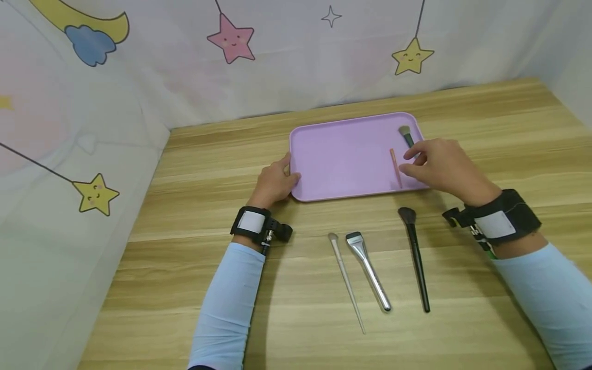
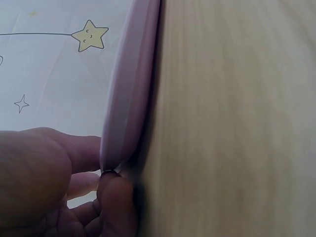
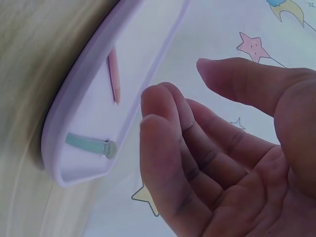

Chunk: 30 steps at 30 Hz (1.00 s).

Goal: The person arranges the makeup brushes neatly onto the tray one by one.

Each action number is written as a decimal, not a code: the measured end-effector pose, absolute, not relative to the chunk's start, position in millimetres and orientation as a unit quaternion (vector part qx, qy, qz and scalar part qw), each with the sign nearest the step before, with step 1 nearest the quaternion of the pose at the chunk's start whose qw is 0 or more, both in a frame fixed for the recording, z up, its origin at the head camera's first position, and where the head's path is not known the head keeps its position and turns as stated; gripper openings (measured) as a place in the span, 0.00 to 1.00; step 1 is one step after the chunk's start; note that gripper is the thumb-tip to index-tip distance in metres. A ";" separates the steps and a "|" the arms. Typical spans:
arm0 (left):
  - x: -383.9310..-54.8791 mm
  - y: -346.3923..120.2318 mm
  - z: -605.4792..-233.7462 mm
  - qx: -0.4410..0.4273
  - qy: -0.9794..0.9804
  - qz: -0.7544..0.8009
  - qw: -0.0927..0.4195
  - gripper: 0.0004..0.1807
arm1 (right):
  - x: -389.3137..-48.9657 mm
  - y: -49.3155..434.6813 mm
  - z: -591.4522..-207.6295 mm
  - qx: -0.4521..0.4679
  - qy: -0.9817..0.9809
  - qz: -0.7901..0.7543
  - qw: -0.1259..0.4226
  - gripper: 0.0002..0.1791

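Light-blue fabric sleeves (image 1: 228, 308) run from the bottom edge to black wristbands (image 1: 524, 221). Between them, on a wood-grain tabletop (image 1: 162, 246), lie three makeup brushes: a slender one with a pale tapered handle (image 1: 343, 270), a flat-headed one with a shiny silver handle (image 1: 372, 275) and a long black one (image 1: 416, 257). Farther back sits a lilac rectangular tray with rounded corners (image 1: 342, 159); the left hand (image 1: 273, 182) pinches its left edge. The right hand (image 1: 437, 162) is released, fingertips and thumb apart, over the tray's right end, near a slim orange-pink stick (image 1: 395, 167) and a green-handled brush (image 1: 407, 135) lying in it.
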<state>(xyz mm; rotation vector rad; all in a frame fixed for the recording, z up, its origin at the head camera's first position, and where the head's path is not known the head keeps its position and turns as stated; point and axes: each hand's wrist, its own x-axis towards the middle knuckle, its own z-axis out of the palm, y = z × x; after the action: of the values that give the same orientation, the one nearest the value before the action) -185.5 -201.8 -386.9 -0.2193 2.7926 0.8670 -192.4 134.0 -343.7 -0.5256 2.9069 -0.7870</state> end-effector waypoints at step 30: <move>-184.5 -201.4 -384.0 -0.070 0.950 0.286 0.103 0.36 | -173.8 128.4 -328.1 -0.219 0.951 -0.194 0.097 0.20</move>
<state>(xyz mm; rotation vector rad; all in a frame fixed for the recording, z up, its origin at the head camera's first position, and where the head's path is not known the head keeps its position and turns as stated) -184.5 -201.4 -384.0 -0.2067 2.8040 0.8447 -173.8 128.4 -328.1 -0.6472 2.8176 -0.5759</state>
